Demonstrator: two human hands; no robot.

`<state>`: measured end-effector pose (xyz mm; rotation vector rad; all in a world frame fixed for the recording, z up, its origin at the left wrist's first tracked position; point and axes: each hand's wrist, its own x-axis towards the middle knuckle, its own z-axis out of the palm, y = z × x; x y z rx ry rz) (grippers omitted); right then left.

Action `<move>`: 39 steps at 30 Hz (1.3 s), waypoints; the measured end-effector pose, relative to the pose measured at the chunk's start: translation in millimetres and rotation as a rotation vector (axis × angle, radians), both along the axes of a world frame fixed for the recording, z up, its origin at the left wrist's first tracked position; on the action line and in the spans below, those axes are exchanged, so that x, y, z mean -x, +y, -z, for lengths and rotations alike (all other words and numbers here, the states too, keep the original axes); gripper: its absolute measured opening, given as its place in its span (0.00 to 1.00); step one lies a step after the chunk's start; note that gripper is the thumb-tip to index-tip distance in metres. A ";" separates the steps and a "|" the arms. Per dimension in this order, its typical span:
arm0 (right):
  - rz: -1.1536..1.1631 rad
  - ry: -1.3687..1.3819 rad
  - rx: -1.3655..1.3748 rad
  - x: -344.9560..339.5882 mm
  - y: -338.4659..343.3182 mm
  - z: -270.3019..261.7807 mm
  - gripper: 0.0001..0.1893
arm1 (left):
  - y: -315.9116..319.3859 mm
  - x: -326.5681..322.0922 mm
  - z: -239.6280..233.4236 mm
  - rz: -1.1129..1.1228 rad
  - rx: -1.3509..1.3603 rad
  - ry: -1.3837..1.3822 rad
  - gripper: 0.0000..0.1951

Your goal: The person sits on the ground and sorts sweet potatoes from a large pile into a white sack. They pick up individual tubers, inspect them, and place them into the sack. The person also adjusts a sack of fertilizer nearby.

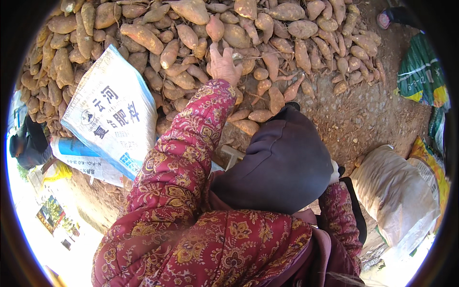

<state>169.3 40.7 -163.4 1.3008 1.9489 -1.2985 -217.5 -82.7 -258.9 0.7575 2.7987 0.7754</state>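
Observation:
A large heap of sweet potatoes (141,37), dusted with soil, spreads across the upper part of the head view. My left hand (225,66) is bare and rests on the heap with its fingers apart; its fingertips are just below a reddish sweet potato (215,28). Nothing is visibly gripped in it. My right hand (335,173) is mostly hidden beside my dark-clad knee, where something white, perhaps a glove, shows at the sleeve's end; whether it holds anything is hidden. Several loose sweet potatoes (261,115) lie near my knee.
A white woven fertilizer sack (114,107) lies over the heap's left part, above another printed sack (80,150). At the right are a full pale sack (398,193) and a green sack (417,71). A person (30,143) is at the far left; a shoe (383,20) shows at upper right.

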 end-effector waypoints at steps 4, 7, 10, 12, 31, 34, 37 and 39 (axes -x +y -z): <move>0.122 -0.002 0.052 1.2 -3.3 5.8 0.23 | 0.9 1.4 8.0 0.014 -0.130 -0.029 0.27; 0.114 0.029 0.042 -2.9 -5.2 11.8 0.23 | 11.1 -1.0 16.1 -0.112 -0.218 -0.061 0.26; 0.102 0.061 0.028 -6.8 -6.7 16.2 0.23 | 16.6 -2.1 20.5 -0.097 -0.209 0.008 0.28; 0.136 0.055 0.055 -7.2 -7.3 17.3 0.23 | 17.2 -1.3 21.0 -0.069 -0.161 0.038 0.30; 0.025 -0.020 0.041 3.1 -3.2 -2.3 0.23 | 21.8 6.2 11.8 -0.153 -0.155 -0.062 0.28; -0.038 0.045 -0.058 6.4 0.3 -10.2 0.23 | 19.6 4.7 -14.5 -0.249 -0.276 -0.411 0.27; 0.223 0.225 0.015 18.0 5.1 -22.1 0.23 | 21.1 0.3 -53.5 -0.224 -0.920 -0.912 0.19; 0.320 0.269 -0.008 33.9 13.1 -38.4 0.23 | 23.9 -0.1 -84.6 -0.134 -0.946 -1.042 0.17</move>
